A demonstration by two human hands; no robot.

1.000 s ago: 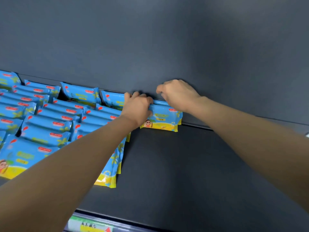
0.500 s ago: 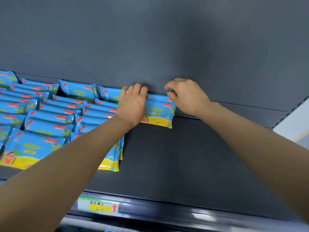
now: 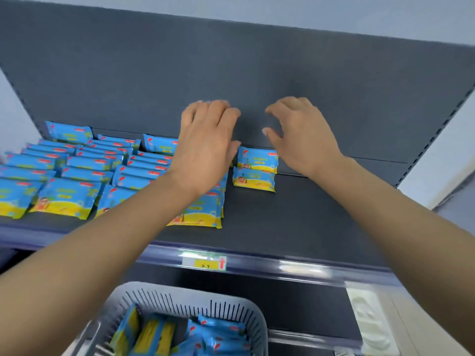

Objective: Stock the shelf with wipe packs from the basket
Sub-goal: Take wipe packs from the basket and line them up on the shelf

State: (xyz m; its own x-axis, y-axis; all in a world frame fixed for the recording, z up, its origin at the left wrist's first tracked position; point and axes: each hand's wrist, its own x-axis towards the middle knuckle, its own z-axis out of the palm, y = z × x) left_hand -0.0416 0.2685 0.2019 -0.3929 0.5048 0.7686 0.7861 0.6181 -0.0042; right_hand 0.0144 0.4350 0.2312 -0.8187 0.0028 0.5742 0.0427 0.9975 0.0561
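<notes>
Wipe packs (image 3: 254,179) blue, yellow base; shelf (image 3: 295,222) dark grey; basket (image 3: 254,319) light grey.

Shop: dark metal display shelf (image 3: 295,222), price tag (image 3: 204,263) on edge rail, rows of identical wipe packs (image 3: 84,176).

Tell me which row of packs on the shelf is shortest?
The rightmost row: only two packs, with a gap separating it from the fuller rows leftward.

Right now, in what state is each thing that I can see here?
Shelf: left part stocked, right part bare.
Left hand: open, fingers straight, holding nothing.
Right hand: open, fingers loosely curled, holding nothing.
Two rightmost wipe packs: on the shelf, one before the other, not gripped.
Other wipe packs: lined in rows at the left.
Basket: holds more wipe packs.
</notes>
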